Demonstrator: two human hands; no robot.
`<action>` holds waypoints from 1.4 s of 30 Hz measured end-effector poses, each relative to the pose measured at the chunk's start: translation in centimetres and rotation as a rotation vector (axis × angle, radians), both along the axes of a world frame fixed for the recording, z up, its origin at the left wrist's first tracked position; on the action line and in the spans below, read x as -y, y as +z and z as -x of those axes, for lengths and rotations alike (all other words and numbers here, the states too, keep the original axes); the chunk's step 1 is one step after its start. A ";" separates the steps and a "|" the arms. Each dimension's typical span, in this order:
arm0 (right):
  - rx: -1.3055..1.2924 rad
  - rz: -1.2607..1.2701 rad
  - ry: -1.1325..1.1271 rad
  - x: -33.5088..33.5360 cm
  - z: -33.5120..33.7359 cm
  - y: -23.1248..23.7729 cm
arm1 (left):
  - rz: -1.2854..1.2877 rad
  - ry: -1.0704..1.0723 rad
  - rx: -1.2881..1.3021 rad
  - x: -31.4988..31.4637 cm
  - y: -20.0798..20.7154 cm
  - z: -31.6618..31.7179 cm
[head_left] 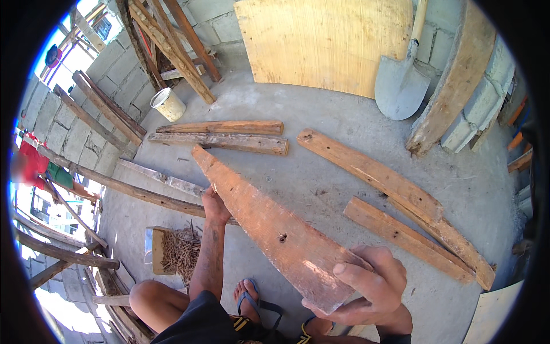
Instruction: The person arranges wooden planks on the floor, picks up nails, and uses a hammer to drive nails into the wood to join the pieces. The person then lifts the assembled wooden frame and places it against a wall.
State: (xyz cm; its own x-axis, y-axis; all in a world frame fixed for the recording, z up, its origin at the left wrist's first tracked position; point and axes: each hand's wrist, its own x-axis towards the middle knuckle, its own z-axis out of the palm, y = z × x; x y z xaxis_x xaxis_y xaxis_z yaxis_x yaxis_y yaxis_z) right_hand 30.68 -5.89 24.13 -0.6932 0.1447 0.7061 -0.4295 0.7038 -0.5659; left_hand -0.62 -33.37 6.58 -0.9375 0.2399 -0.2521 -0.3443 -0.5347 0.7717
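A worn reddish-brown wooden plank (269,226) slants across the middle of the head view, lifted above the floor, with a dark hole near its middle. My right hand (375,281) grips its near end, thumb on the upper face and fingers around the edge and below. Along the left edge toward the far end, my left hand (213,203) holds the plank from beneath; most of its fingers are hidden behind the wood. A container of rusty nails (182,252) sits on the floor left of my left forearm.
Loose planks (372,166) lie on the concrete floor at right, and two beams (229,142) lie farther off. A shovel (401,89) leans by a plywood sheet (326,46). A white bucket (168,104) stands near leaning timbers. Another person (48,166) is at far left.
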 end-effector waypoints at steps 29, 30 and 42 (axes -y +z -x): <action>0.599 0.091 -0.349 -7.4 -5.0 -17.5 | 0.930 0.120 -0.396 -4.4 -5.0 -5.7; 0.608 0.068 -0.348 -7.8 -5.1 -19.0 | 1.079 0.041 -0.628 -5.3 -5.2 -6.4; 0.751 -0.056 -0.891 -15.7 -12.8 -25.1 | 0.938 -0.906 -1.048 -17.1 -4.4 -10.0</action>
State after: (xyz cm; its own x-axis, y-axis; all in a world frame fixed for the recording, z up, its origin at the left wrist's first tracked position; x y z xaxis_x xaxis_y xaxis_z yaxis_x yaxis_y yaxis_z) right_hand 43.46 9.83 -0.92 -0.6082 0.7727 0.1818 0.6593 0.6192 -0.4265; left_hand 9.42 -16.30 2.14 -0.4343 0.9007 -0.0088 0.5736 0.2841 0.7682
